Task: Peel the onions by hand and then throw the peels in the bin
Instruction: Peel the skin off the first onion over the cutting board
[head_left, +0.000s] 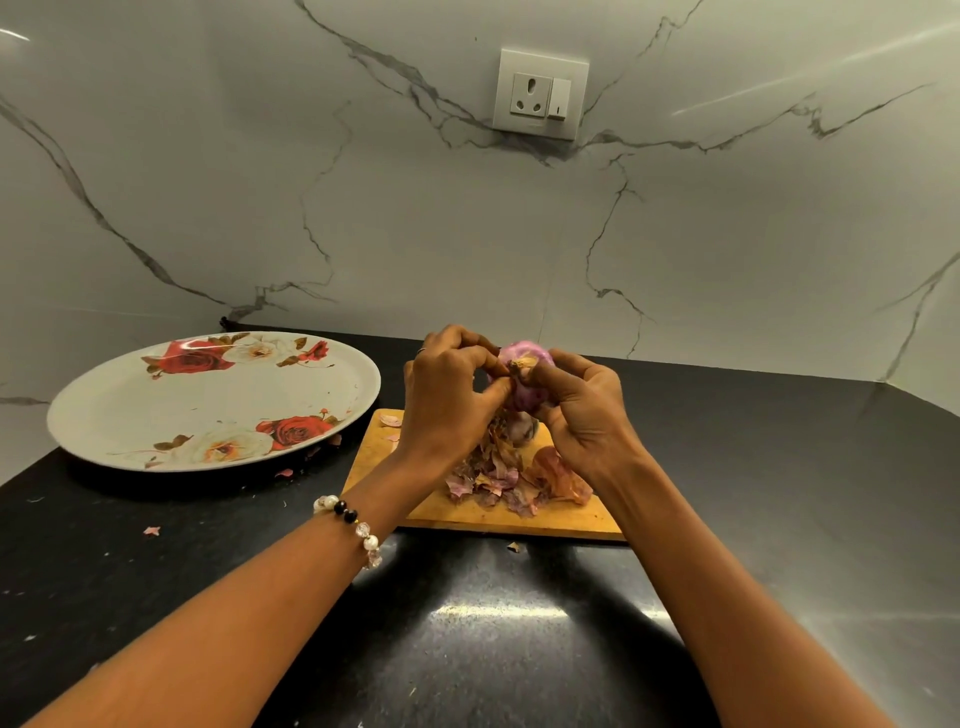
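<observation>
A purple onion (525, 358) is held in the air above a wooden cutting board (467, 512). My right hand (582, 410) grips the onion from the right and below. My left hand (452, 395) pinches the dry skin near the onion's brown tip. A heap of pink and brown peels (511, 480) lies on the board under my hands. Another onion (522, 428) shows partly behind the heap, mostly hidden by my hands. No bin is in view.
A large white plate with red roses (208, 400) sits on the black counter (493, 623) to the left of the board. Small peel scraps (151, 530) lie on the counter. A marble wall with a socket (540, 93) stands behind.
</observation>
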